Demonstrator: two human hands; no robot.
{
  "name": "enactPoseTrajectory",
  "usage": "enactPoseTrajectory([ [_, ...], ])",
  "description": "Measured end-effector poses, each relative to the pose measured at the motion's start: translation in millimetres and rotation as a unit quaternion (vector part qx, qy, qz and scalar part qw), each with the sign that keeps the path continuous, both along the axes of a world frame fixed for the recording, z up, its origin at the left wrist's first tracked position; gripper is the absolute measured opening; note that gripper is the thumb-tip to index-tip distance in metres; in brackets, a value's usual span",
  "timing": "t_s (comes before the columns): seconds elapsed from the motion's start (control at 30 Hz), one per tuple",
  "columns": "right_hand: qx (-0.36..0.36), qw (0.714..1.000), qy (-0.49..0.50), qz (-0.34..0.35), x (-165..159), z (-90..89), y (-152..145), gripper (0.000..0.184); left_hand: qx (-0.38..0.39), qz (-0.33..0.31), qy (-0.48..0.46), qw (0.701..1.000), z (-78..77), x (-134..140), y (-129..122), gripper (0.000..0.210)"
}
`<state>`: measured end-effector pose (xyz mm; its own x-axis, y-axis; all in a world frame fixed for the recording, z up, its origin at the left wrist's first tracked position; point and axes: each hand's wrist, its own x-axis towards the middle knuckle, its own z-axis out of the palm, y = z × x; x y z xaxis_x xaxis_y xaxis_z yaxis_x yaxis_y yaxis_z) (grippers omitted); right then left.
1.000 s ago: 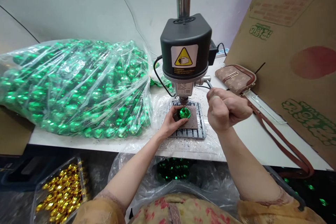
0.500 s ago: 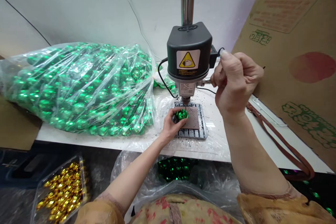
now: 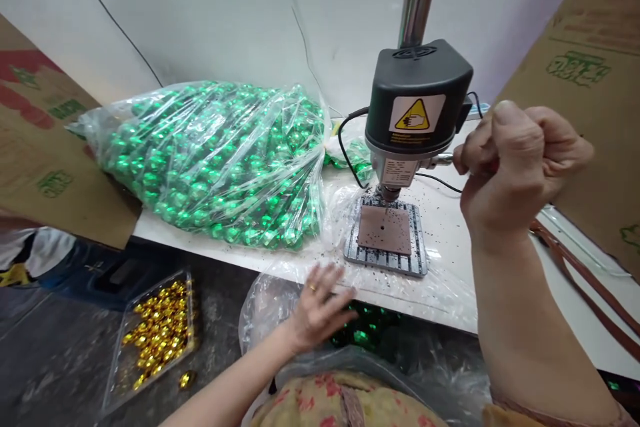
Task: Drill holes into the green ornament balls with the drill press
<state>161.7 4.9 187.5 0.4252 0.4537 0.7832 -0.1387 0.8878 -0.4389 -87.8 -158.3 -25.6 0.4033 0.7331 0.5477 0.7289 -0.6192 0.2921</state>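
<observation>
My right hand [image 3: 520,160] is closed around the feed lever [image 3: 442,160] on the side of a small black drill press [image 3: 420,100]. Below the drill chuck [image 3: 389,193], a brown board [image 3: 385,230] with a small hole lies on the slotted metal base [image 3: 420,260], dotted with dark shavings. My left hand [image 3: 323,310] holds nothing; its fingers are spread over the mouth of a clear plastic bag [image 3: 265,307] at the table's front edge. Shiny green balls [image 3: 361,337] lie inside that bag, partly hidden by the hand.
A large clear sack of green faceted balls [image 3: 225,167] fills the table's left side. Cardboard boxes stand left [image 3: 65,147] and right [image 3: 590,133]. On the floor is a clear tray [image 3: 113,373] of gold balls [image 3: 160,327], one loose ball [image 3: 187,379] beside it. A brown strap [image 3: 575,273] lies right.
My left hand has moved from the drill base down toward me and let go of the green ball it held. My right hand stays on the lever. The view has shifted left.
</observation>
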Motion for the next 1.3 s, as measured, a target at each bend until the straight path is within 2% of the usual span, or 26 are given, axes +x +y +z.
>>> enactPoseTrajectory([
  [0.03, 0.005, 1.0, -0.001, -0.002, 0, -0.2, 0, 0.042, 0.022, 0.1, -0.016, 0.995, 2.9, -13, 5, 0.056],
  [0.07, 0.009, 1.0, -0.001, -0.004, 0, -0.5, 0, 0.041, 0.031, 0.208, -0.033, 0.977, 7.2, -28, 10, 0.055],
  [0.13, 0.008, 1.0, -0.003, -0.009, 1, -0.9, 0, 0.04, 0.012, 0.393, -0.073, 0.917, 17.2, -57, 23, 0.068],
  [0.17, 0.007, 1.0, -0.003, -0.012, 1, -1.1, 0, 0.04, -0.016, 0.451, -0.092, 0.888, 21.5, -70, 30, 0.08],
  [0.23, 0.007, 1.0, -0.003, -0.017, 1, -1.6, 1, 0.039, -0.084, 0.498, -0.112, 0.856, 26.8, -91, 44, 0.096],
  [0.3, 0.008, 1.0, -0.007, -0.025, 1, -2.1, 2, 0.04, -0.135, 0.494, -0.111, 0.852, 27.5, -100, 59, 0.098],
  [0.4, 0.001, 0.999, -0.009, -0.032, 1, -2.4, 1, 0.042, -0.158, 0.482, -0.105, 0.855, 25.9, -98, 86, 0.092],
  [0.6, 0.007, 1.0, 0.002, -0.028, -1, -2.3, -1, 0.042, -0.14, 0.541, -0.102, 0.823, 29.4, -79, 156, 0.083],
  [0.73, 0.009, 0.999, 0.007, -0.031, -2, -3.2, 0, 0.043, -0.109, 0.558, -0.065, 0.82, 29.0, -74, 187, 0.077],
  [0.87, 0.001, 0.999, 0.007, -0.034, -3, -3.0, -1, 0.043, -0.101, 0.56, 0.007, 0.822, 27.2, -78, 194, 0.071],
  [1.03, -0.008, 1.0, 0.0, -0.027, -3, -2.6, -4, 0.044, -0.104, 0.509, 0.102, 0.849, 21.5, -97, 182, 0.06],
  [1.17, -0.014, 1.0, -0.014, -0.011, -1, -2.3, -7, 0.045, -0.031, 0.5, 0.06, 0.863, 13.4, -111, 175, 0.051],
  [1.3, -0.015, 0.999, -0.039, 0.016, 1, -1.1, -9, 0.046, 0.026, 0.5, 0.023, 0.865, 7.8, -119, 172, 0.044],
])
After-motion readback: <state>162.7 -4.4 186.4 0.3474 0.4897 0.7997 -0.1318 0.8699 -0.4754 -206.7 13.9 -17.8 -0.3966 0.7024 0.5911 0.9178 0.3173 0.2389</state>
